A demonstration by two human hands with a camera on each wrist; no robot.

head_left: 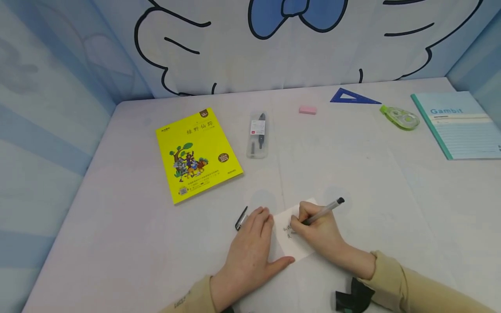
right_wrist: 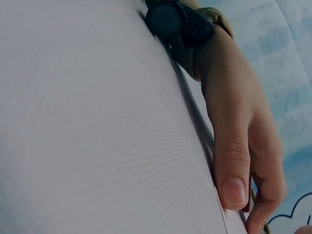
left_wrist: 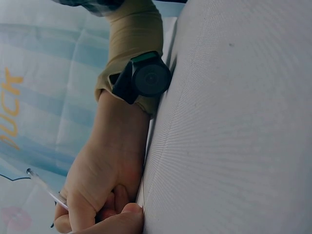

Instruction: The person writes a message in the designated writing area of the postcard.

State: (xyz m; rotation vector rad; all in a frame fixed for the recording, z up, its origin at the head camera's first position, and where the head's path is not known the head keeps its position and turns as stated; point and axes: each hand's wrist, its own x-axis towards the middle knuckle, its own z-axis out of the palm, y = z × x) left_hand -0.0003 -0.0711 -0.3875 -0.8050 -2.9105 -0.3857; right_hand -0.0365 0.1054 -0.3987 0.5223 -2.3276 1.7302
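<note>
In the head view my right hand (head_left: 322, 230) pinches a pen (head_left: 326, 211) with a grey barrel and black end. Its tip is hidden by the fingers, over a small white sheet of paper (head_left: 299, 250) bearing a few dark handwritten marks. Flat along the paper's left side lies my left hand (head_left: 250, 250), fingers extended and thumb spread onto the lower edge. A pen cap (head_left: 241, 219) with a dark clip sits beside its fingers, partly covered. The left wrist view shows the right hand (left_wrist: 100, 175) curled around the pen; the right wrist view shows the left hand (right_wrist: 241, 131) against the tabletop.
A yellow book (head_left: 199, 156) lies at left, near a clear plastic case (head_left: 257, 150) containing a dark compass-like tool. Farther back are a pink eraser (head_left: 307, 110), a blue set square (head_left: 352, 100), a green correction tape (head_left: 401, 118) and a teal-edged notebook (head_left: 465, 134).
</note>
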